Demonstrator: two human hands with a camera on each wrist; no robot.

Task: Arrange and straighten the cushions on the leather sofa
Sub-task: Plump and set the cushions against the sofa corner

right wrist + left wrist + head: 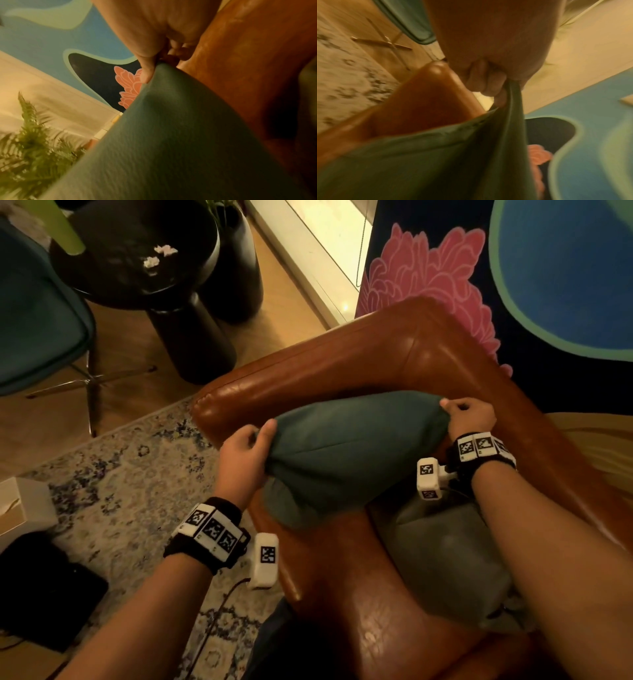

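A teal cushion is held over the corner of the brown leather sofa. My left hand pinches its left corner, thumb on top. My right hand pinches its right corner near the backrest. In the left wrist view the curled fingers bunch the green cushion fabric. From the right wrist, the thumb presses the cushion's corner against the other fingers. A grey cushion lies on the seat under my right forearm.
A black round side table and a dark vase stand left of the sofa arm. A teal chair stands at far left on the wooden floor. A patterned rug lies below. A painted mural wall rises behind the sofa.
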